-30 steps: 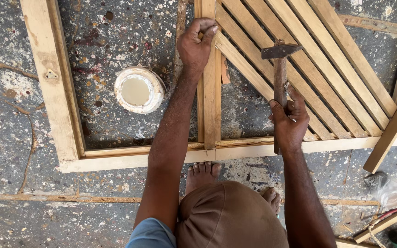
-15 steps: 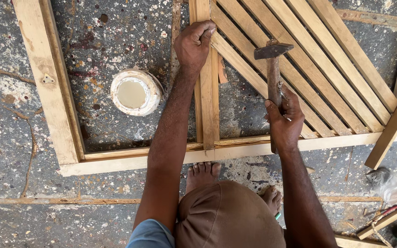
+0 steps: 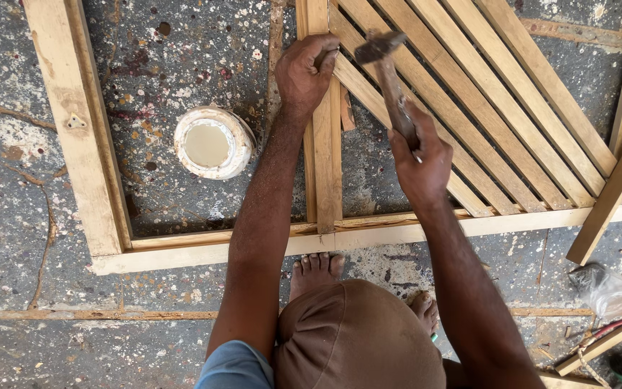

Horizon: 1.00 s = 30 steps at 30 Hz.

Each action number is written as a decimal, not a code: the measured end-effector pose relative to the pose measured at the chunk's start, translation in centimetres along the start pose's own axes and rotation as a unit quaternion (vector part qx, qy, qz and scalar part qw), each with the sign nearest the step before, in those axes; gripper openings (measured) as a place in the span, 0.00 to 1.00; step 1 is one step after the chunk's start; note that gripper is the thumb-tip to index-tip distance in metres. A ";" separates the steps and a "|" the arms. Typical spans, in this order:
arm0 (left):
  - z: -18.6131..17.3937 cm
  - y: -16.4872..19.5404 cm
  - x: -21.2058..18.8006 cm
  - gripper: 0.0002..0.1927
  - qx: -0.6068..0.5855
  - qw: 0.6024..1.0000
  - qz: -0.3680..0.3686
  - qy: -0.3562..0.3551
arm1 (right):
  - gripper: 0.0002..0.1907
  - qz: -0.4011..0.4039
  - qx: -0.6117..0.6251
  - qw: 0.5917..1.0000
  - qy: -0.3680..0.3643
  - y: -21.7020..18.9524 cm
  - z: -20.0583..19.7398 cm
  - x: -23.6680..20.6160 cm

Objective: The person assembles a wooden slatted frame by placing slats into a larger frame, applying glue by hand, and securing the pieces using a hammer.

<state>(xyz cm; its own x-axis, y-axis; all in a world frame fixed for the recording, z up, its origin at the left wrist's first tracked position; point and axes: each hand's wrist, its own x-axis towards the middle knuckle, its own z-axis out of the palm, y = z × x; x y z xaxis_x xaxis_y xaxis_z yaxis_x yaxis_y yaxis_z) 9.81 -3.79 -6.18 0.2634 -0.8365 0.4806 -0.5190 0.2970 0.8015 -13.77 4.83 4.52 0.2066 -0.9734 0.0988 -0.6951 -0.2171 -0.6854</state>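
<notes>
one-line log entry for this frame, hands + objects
left hand: pinching at upright slat | right hand: gripping hammer, head near left fingers | frame: flat on floor | tub: inside frame

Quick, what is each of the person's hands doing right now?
Left hand: closed, pinching something small I cannot make out against the upright pale wooden slat.
Right hand: closed around the wooden-handled metal hammer.
</notes>
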 end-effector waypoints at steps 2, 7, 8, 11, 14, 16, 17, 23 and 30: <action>-0.1 0.2 0.2 0.15 -0.011 0.999 -0.029 -0.014 | 0.24 -0.042 -0.042 0.998 0.002 0.1 1.0 1.4; -0.6 0.8 0.8 0.25 -0.023 0.998 -0.059 -0.030 | 0.25 -0.059 -0.110 0.992 -0.027 -0.4 2.5 2.9; -0.7 1.0 0.9 0.25 -0.022 0.997 -0.063 -0.031 | 0.25 -0.058 -0.123 0.990 -0.037 -0.5 2.6 2.9; -0.7 1.1 1.2 0.25 -0.027 0.999 -0.029 -0.009 | 0.23 -0.096 -0.074 0.993 0.013 -0.7 2.5 2.6; -0.8 1.1 1.2 0.25 -0.042 0.998 -0.038 -0.019 | 0.22 -0.060 -0.028 0.998 0.013 -0.7 2.4 2.3; -0.8 1.0 1.2 0.25 -0.047 0.997 -0.049 -0.027 | 0.24 -0.046 -0.057 0.997 -0.011 -0.7 2.5 2.2; -0.8 0.9 1.1 0.24 -0.041 0.998 -0.051 -0.026 | 0.24 -0.039 -0.070 0.997 -0.022 -0.7 2.7 2.2; -0.4 0.2 0.8 0.25 -0.045 0.997 -0.051 -0.028 | 0.25 -0.058 -0.108 0.992 -0.019 -0.5 3.0 2.7; -0.7 0.7 -1.2 0.18 -0.209 0.968 -0.029 0.140 | 0.22 -0.123 -0.012 0.989 0.075 0.6 3.0 3.4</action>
<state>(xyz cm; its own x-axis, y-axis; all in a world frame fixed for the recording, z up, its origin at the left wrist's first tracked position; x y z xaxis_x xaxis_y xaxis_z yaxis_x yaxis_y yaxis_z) 9.68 -2.24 -5.97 0.5215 -0.7175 0.4618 -0.1386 0.4628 0.8756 -11.42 1.60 2.32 0.2696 -0.8900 0.3677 -0.6529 -0.4496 -0.6096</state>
